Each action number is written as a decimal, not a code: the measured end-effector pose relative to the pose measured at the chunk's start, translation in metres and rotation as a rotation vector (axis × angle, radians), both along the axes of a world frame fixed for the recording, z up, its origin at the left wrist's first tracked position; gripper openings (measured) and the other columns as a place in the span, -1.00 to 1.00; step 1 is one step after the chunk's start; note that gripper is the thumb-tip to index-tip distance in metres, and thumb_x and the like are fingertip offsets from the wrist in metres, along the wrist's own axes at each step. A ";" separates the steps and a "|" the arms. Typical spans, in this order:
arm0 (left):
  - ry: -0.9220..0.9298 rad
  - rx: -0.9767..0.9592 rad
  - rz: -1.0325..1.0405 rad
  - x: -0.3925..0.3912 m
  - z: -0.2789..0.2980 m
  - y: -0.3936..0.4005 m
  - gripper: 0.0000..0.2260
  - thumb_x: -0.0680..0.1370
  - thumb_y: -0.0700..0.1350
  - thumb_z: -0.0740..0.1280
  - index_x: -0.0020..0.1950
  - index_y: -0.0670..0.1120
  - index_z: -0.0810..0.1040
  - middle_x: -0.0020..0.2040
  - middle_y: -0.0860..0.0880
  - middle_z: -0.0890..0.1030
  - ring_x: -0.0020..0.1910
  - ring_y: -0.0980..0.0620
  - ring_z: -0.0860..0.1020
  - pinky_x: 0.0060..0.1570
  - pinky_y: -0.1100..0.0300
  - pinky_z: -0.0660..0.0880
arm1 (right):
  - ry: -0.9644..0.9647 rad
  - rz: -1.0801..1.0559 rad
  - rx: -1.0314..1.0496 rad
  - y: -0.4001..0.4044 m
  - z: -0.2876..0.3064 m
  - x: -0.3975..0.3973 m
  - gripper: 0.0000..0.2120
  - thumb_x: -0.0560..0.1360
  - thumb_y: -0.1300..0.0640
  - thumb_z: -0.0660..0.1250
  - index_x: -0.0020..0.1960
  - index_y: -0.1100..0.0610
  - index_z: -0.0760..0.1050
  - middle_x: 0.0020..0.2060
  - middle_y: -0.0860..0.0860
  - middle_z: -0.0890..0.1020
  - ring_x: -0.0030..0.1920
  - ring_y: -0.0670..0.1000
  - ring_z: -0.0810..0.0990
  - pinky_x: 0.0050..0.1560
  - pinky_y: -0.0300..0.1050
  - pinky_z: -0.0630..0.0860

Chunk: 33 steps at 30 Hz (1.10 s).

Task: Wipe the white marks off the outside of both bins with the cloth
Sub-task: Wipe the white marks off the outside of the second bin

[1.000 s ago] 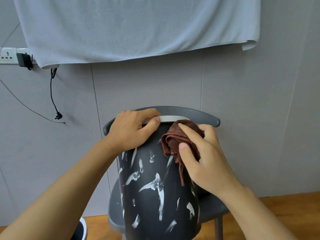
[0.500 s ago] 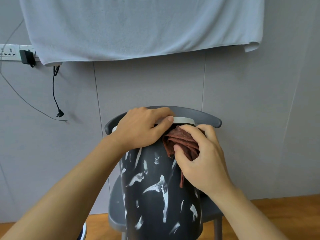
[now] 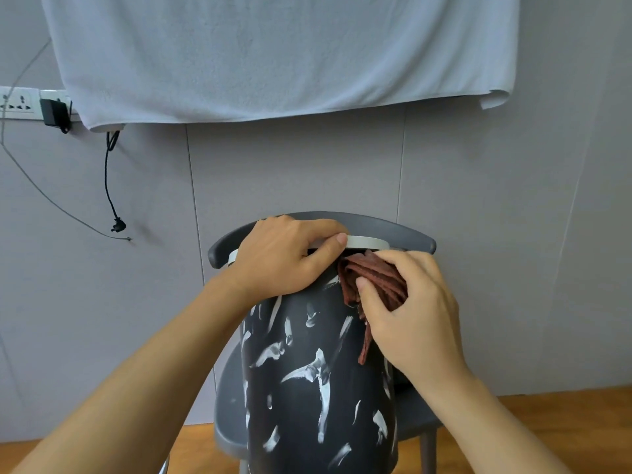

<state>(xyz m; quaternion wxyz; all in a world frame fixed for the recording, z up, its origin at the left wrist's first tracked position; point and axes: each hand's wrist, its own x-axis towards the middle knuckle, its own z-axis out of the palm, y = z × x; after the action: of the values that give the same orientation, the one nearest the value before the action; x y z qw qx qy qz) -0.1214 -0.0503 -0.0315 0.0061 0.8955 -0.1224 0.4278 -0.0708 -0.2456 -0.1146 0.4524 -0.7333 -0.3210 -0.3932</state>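
A black bin [image 3: 307, 388] with a pale rim and many white smears on its side stands on a grey chair [image 3: 410, 237]. My left hand [image 3: 287, 258] grips the bin's rim at the top left, thumb lying along the rim. My right hand [image 3: 410, 313] holds a bunched reddish-brown cloth [image 3: 372, 282] and presses it against the bin's upper right side, just under the rim. A strip of the cloth hangs down over the bin wall. A second bin is mostly out of view; only a thin pale sliver shows at the bottom edge, left of the chair.
A grey wall stands close behind the chair. A light blue towel [image 3: 273, 53] hangs across the top. A power strip with a black adapter [image 3: 54, 114] and a dangling black cable [image 3: 109, 186] are on the left. Wooden floor [image 3: 547, 422] lies below.
My right hand has slid the cloth up the bin's side to just beneath the rim. My left hand keeps its grip on the rim. The view has shifted slightly.
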 end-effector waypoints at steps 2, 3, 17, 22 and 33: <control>-0.001 0.006 -0.017 -0.001 0.000 -0.002 -0.69 0.66 0.18 0.08 0.11 0.18 0.61 -0.44 0.09 0.50 -0.48 0.08 0.41 -0.47 0.20 0.31 | -0.028 -0.021 0.018 0.001 -0.004 -0.002 -0.69 0.52 -0.02 0.46 0.25 -0.03 0.62 0.09 -0.06 0.55 0.05 0.03 0.60 -0.04 -0.20 0.59; 0.000 0.005 -0.022 -0.002 0.000 -0.004 -0.69 0.66 0.17 0.09 0.10 0.17 0.62 -0.45 0.09 0.49 -0.49 0.09 0.41 -0.47 0.20 0.31 | -0.041 -0.057 0.007 0.002 -0.003 -0.003 -0.69 0.53 -0.02 0.44 0.25 -0.02 0.63 0.10 -0.03 0.55 0.05 0.07 0.59 -0.06 -0.11 0.63; 0.063 -0.071 0.036 -0.005 0.003 0.004 -0.67 0.65 0.21 0.04 0.12 0.19 0.57 -0.39 0.07 0.53 -0.40 0.06 0.46 -0.35 0.07 0.45 | -0.236 -0.040 -0.174 0.006 0.005 0.004 -0.76 0.43 -0.06 0.41 0.08 -0.10 0.67 0.09 -0.06 0.50 0.06 0.06 0.48 -0.25 -0.06 0.56; 0.039 -0.086 0.025 -0.007 0.000 0.009 -0.71 0.66 0.18 0.07 0.13 0.22 0.58 -0.45 0.13 0.46 -0.41 0.11 0.46 -0.41 0.14 0.37 | -0.251 -0.016 -0.291 0.001 -0.003 -0.001 -0.73 0.47 -0.14 0.37 0.13 -0.11 0.62 0.12 -0.07 0.51 0.09 0.02 0.48 -0.21 -0.19 0.53; 0.035 -0.059 0.032 -0.012 0.000 0.000 -0.70 0.65 0.18 0.06 0.13 0.21 0.58 -0.45 0.08 0.46 -0.43 0.04 0.44 -0.37 0.09 0.43 | -0.250 0.021 -0.133 0.015 0.013 -0.008 -0.80 0.48 -0.03 0.46 0.07 -0.01 0.70 0.06 -0.01 0.52 0.04 0.07 0.52 -0.15 -0.05 0.58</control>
<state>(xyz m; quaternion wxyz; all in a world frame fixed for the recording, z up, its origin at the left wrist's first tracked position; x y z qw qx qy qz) -0.1330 -0.0507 -0.0314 0.0277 0.9041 -0.0951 0.4157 -0.0792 -0.2308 -0.1013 0.3632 -0.7036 -0.4078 -0.4546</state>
